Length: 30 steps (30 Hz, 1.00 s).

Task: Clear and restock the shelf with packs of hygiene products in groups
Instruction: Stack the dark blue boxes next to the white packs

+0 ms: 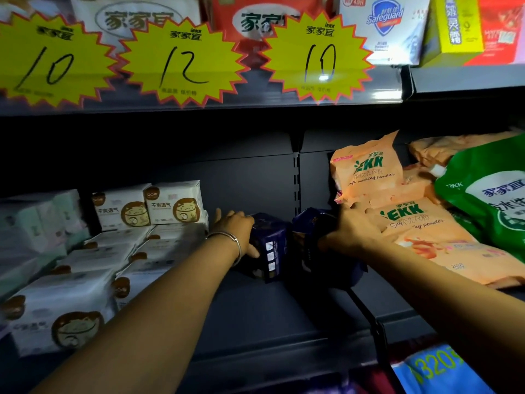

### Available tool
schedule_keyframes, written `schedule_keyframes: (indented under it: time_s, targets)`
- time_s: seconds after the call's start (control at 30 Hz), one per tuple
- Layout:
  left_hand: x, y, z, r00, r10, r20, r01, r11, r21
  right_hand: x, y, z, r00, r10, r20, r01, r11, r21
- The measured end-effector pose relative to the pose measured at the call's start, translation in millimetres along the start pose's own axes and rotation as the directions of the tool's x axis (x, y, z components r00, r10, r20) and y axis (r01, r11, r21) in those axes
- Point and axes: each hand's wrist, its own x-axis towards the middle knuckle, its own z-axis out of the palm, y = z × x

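Head view. A dark grey shelf (255,302) is seen from above and in front, dimly lit. Both bare forearms are extended into the middle bay.

Left hand (234,226): laid over the top of a dark blue pack (270,245), fingers curled down over its far upper edge, thumb at the near side; the pack is grasped. A thin metal bangle (227,240) is worn at the wrist. The pack stands on the shelf floor, slightly tilted, with white print visible on its near face.

Right hand (349,231): closed round the top of a second dark blue pack (324,251), which sits just beside the first, to its right, near the slotted upright (296,180) of the back panel. Its base is lost in shadow; whether it rests on the shelf cannot be told.

To the left, white packs with a brown cat emblem (147,206) are stacked in rows from the back of the shelf to the front edge, the nearest lying flat. Further left, pale pastel packs (37,223) are blurred.

To the right, orange EKK washing powder bags (369,169) are piled, one upright, others lying flat; the right wrist touches the flat one. A green refill pouch (488,194) leans over them.

On the upper shelf rail, three yellow starburst price tags (184,61) are marked 10, 12, 10. Behind them, boxed goods, including a Safeguard pack (383,24), are visible.
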Motion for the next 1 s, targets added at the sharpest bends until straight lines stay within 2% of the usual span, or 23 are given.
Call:
schedule_keyframes:
  time_s: [0.07, 0.17, 0.23, 0.3, 0.4, 0.5, 0.67, 0.87, 1.0]
  targets:
    - [-1, 10, -4, 0.997, -0.061, -0.051, 0.061, 0.998, 0.012, -2, -1, -1, 1.000, 0.008, -0.002, -0.008, 1.000, -0.007]
    - [3, 10, -10, 0.978, -0.160, -0.131, 0.124, 0.961, -0.247, -4, 0, 0, 1.000, 0.001, 0.002, -0.001, 1.000, -0.007]
    - [8, 1, -11, 0.969, -0.190, -0.159, 0.134, 0.941, -0.310, -3, 0, 2, 1.000, -0.004, 0.009, 0.004, 1.000, 0.004]
    - [11, -6, -9, 0.976, -0.178, -0.122, 0.136, 0.947, -0.291, -3, -1, 2, 1.000, -0.006, 0.020, 0.005, 1.000, 0.017]
    - [14, -4, -7, 0.994, -0.105, -0.020, 0.091, 0.925, -0.368, -3, -3, 2, 0.999, -0.012, 0.034, 0.011, 1.000, 0.011]
    - [20, -3, -5, 0.990, -0.135, 0.040, 0.139, 0.882, -0.451, -3, -2, 2, 0.999, -0.008, 0.034, 0.008, 1.000, 0.011]
    - [20, -7, -10, 0.981, -0.150, 0.119, 0.185, 0.907, -0.378, -4, 1, -6, 1.000, -0.003, 0.025, 0.003, 1.000, -0.001]
    - [1, -10, -20, 0.973, -0.068, 0.222, 0.114, 0.972, -0.206, -16, 2, -14, 0.999, -0.027, 0.043, 0.027, 0.999, 0.020]
    - [-4, -10, -12, 0.949, -0.046, 0.311, 0.111, 0.975, -0.194, -22, 3, -14, 0.997, -0.044, 0.062, 0.042, 0.998, 0.036]
